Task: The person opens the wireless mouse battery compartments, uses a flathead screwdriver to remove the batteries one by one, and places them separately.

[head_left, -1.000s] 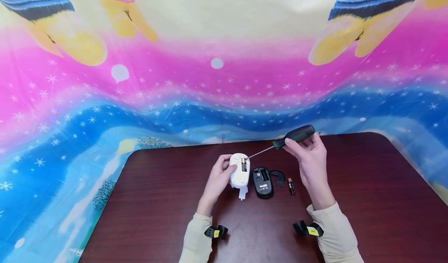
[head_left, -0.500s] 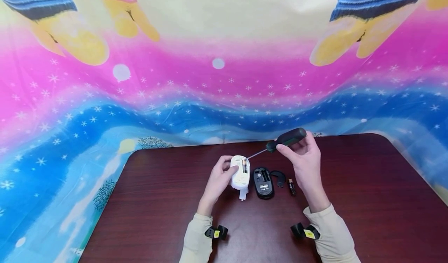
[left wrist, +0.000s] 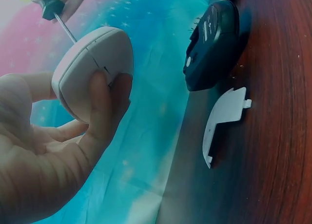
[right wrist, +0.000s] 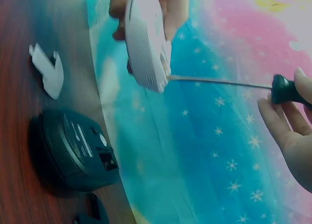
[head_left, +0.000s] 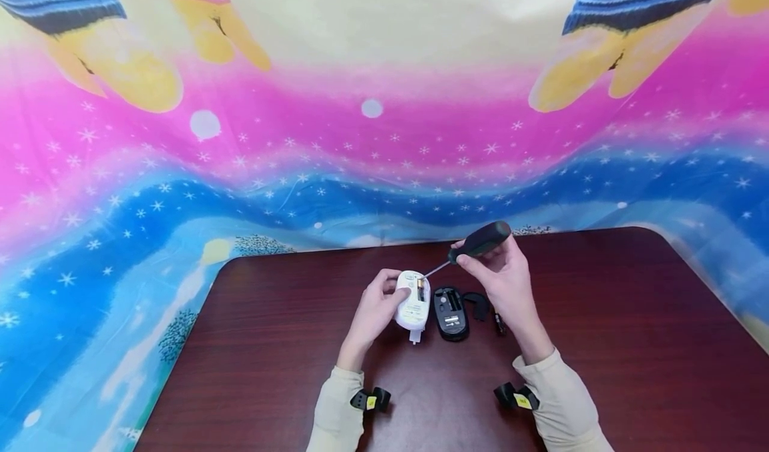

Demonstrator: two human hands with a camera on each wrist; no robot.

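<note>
My left hand (head_left: 375,308) grips a white computer mouse (head_left: 410,315), held above the table with its underside up. Its battery compartment is uncovered, and a battery (head_left: 420,288) lies inside. In my right hand (head_left: 509,285) is a screwdriver (head_left: 483,240) with a dark green handle, pinched between thumb and fingers. Its shaft slants down to the far end of that compartment; the right wrist view shows the tip (right wrist: 170,77) right at the mouse's edge. A white battery cover (left wrist: 226,107) lies on the table below the mouse.
A black mouse (head_left: 450,328) lies upside down with its compartment uncovered, right of the white one. Beside it are a curved black cover (head_left: 478,306) and a loose battery (head_left: 499,324), partly hidden by my right wrist. A printed cloth (head_left: 372,151) hangs behind the table (head_left: 270,358).
My right hand has moved left and a little nearer with the screwdriver, its tip staying at the battery compartment. The white mouse has shifted slightly toward me, overlapping more of the white cover.
</note>
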